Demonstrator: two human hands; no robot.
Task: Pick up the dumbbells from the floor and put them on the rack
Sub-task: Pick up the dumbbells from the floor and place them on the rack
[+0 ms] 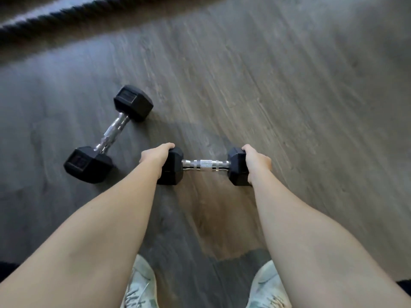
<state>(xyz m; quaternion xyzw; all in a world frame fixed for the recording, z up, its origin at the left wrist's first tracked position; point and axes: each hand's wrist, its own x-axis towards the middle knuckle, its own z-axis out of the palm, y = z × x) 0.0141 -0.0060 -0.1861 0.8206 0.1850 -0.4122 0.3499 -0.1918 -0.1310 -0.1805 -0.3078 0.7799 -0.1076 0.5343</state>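
A small black hex dumbbell (205,166) with a chrome handle lies crosswise in front of me, low over the wood floor. My left hand (156,155) is clamped over its left head and my right hand (258,162) over its right head; the handle between them is bare. Whether it rests on the floor or is lifted, I cannot tell. A second, larger black hex dumbbell (110,133) lies on the floor to the left, angled from near left to far right, untouched. No rack is in view.
A thick dark battle rope (73,16) runs across the floor at the top left. My two pale sneakers (140,285) stand at the bottom edge. Grey-brown plank floor (289,85) stretches to the right and ahead.
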